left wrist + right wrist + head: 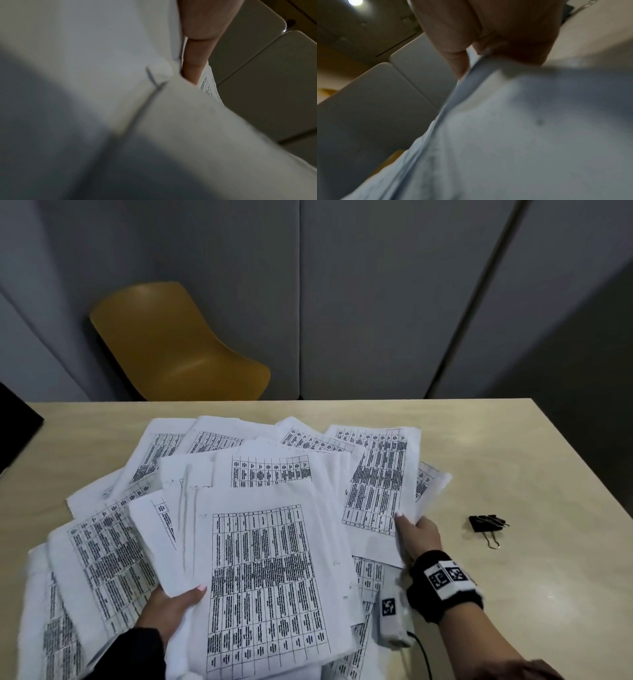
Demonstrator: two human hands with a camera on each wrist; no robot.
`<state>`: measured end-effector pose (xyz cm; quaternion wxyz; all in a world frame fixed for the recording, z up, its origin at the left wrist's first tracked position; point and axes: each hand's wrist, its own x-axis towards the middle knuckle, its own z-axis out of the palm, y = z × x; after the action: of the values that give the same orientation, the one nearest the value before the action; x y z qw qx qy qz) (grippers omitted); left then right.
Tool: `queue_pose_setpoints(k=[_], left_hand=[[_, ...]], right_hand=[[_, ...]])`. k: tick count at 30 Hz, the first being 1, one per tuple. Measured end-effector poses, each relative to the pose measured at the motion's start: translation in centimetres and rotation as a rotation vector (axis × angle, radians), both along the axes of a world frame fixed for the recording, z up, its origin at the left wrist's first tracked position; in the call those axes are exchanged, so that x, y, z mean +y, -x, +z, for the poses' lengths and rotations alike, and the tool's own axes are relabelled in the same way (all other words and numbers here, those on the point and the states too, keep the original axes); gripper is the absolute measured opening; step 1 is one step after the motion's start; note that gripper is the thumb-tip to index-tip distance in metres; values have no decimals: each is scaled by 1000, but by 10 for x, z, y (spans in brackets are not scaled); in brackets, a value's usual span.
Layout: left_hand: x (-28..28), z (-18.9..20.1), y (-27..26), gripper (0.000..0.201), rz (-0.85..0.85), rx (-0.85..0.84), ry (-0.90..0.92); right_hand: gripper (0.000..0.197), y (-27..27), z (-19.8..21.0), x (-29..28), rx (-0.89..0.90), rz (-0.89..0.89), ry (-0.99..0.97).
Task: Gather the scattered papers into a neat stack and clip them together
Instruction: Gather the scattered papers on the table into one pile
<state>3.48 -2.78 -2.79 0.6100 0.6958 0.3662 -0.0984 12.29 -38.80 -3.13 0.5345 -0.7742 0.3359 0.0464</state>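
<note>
Several white printed sheets (263, 570) lie fanned and overlapping across the wooden table (513, 460). My left hand (171, 607) grips a lifted bundle of papers from below at the front, thumb on top. My right hand (416, 530) pinches the lower edge of a sheet (375, 484) on the right side of the heap. A black binder clip (486, 523) lies on the table to the right of that hand, untouched. The left wrist view shows a finger (195, 58) against blurred white paper (120, 67); the right wrist view shows curled fingers (488, 27) over paper (522, 121).
A yellow chair (171, 344) stands behind the table's far edge, before grey wall panels. A dark object (17, 429) sits at the table's left edge. Bare tabletop stretches to the right around the clip.
</note>
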Motion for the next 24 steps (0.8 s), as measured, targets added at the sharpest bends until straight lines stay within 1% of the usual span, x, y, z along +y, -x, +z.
queue_pose_setpoints(k=[1,2,3,4,5,7,9,11,14,16,21,24], left_hand=[[0,-2,0,35,7,11,10],[0,-4,0,34,2,11,16],[-1,-4,1,34,-1,17,8],[-1,-5,1,33,-7,15,7],[-2,-6,1,33,-11,23,5],[-3,-5,1,34,-23,16,-20],[-3,-5,0,35,-36,9,-46],[-3,-4,0,34,-34,8,-57],[-6,-1,2,33,-38,-1,-61],[-8,3,2,34,-39,-13,-68],[-9,7,3,35,-42,-3,-60],[-10,9,4,35,-49,15,-69]], right_hand=[[8,6,2,2,-26,-25,-107],[13,13,1,5,-24,-30,-216],[22,18,-4,8,-8,-22,-286],[28,22,-10,10,14,2,-269],[29,24,-12,12,18,8,-209],[27,27,-8,11,-18,-8,6],[21,30,7,3,-69,-36,178],[22,30,21,-8,-118,-58,230],[26,31,38,-25,-179,-36,315],[26,32,49,-33,-247,-28,398],[23,38,89,-42,-436,-82,605],[33,39,117,-44,-580,-101,713]])
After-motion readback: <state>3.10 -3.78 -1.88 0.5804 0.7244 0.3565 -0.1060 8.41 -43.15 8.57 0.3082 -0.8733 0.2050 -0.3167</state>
